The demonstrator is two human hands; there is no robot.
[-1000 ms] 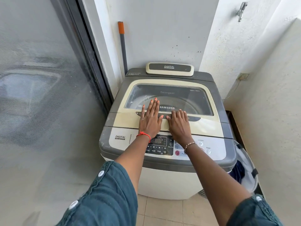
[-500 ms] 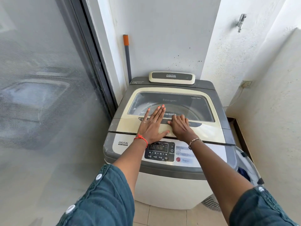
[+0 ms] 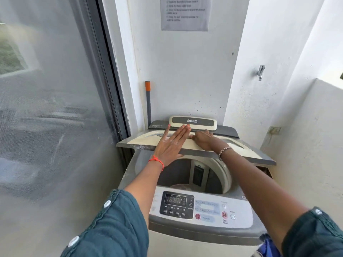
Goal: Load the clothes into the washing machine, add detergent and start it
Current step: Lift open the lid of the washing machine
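Risk first: the lid (image 3: 185, 145) is only partly raised and folding at its hinge line, front edge lifted over the tub (image 3: 194, 175). My guess is that if my palms slide off it drops back shut, maybe onto fingers, since nothing props it. Pushing it too far back could knock it against the rear panel (image 3: 193, 121) marked DIGITAL, just behind my fingertips. Uneven push, left ahead of right, might twist the folding lid.

My left hand (image 3: 171, 143) lies flat, fingers straight and together, thumb out, palm pressed on the lid's cream top; it grips nothing. My right hand (image 3: 203, 140) sits just beside it on the same surface, fingers bent down over the lid's fold. I cannot tell whether they hook an edge or only press. Neither hand carries any object.

The washing machine (image 3: 204, 229) stands in the corner right in front of me, control panel (image 3: 200, 206) nearest, display lit. What shows of the tub under the lid looks empty, no clothes in sight there. A bit of blue fabric (image 3: 267, 245) shows at the bottom right, beside the machine, probably the laundry; too cropped to be sure. No detergent in sight. Judged stage: opening step, loading not yet begun.

A grey pole with orange tip (image 3: 148, 101) leans behind the machine.
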